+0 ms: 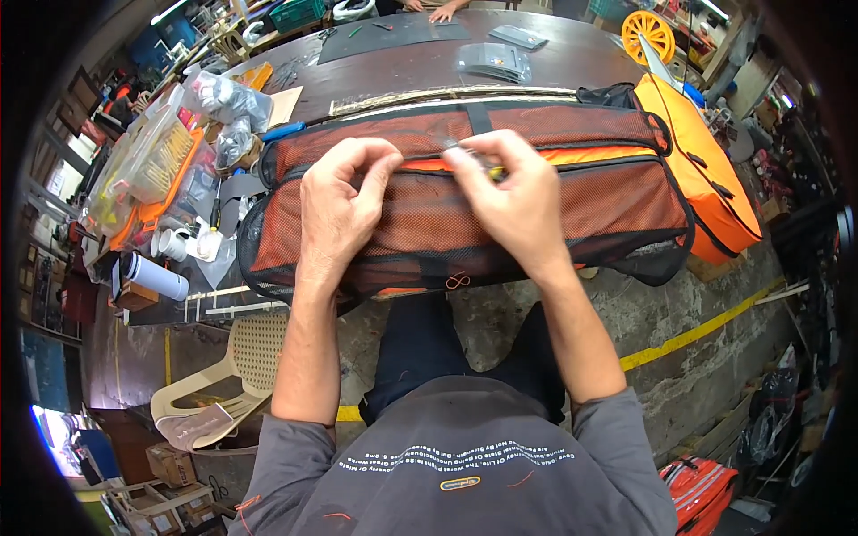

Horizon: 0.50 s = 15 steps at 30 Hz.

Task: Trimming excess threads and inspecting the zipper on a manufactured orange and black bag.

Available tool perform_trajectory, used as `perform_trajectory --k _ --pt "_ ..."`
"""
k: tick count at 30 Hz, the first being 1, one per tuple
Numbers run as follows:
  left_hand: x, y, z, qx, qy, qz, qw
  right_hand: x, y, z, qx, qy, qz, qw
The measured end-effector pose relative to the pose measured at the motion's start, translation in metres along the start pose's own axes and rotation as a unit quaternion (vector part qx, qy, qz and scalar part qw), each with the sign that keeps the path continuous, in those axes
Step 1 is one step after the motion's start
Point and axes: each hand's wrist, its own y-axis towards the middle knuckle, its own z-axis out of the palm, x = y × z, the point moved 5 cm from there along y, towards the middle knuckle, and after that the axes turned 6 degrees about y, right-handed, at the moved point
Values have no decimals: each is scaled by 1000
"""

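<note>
Clock positions are from the centre of view. Dark table [402, 54]: spans 10 to 1 o'clock; a co-worker's hands [442, 13] rest at its far edge, 12 o'clock. Black mesh and orange bag [590, 201]: lies lengthwise before the wearer, centre at 12; both hands obscure part of its middle seam. Orange bag [715, 192]: 2 o'clock, crowding the mesh bag's right end. Beige plastic chair [255, 353]: 8 o'clock, on the near left. Clear plastic containers [156, 170]: 10 o'clock, among clutter obstructing the left side. Yellow wheel [648, 37]: between 1 and 2. Left hand [338, 210]: thumb and forefinger pinched together; whether anything is between them cannot be determined. Right hand [518, 196]: fingers curled around a small yellow-and-black tool [494, 171], its tip blurred. White cylinder [154, 275]: 9 o'clock. Orange thread [458, 280]: looped at the mesh bag's near edge, 6 o'clock.
</note>
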Motion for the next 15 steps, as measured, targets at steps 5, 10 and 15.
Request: perform_trajectory --k 5,10,15 --pt "-7 -1 2 71 101 71 990 -17 -27 -46 -78 181 83 977" --pt "-17 -1 19 98 217 159 958 -30 -52 -64 -85 193 107 972" --pt "-23 -7 18 166 162 135 963 -35 -69 -66 -81 175 101 976"
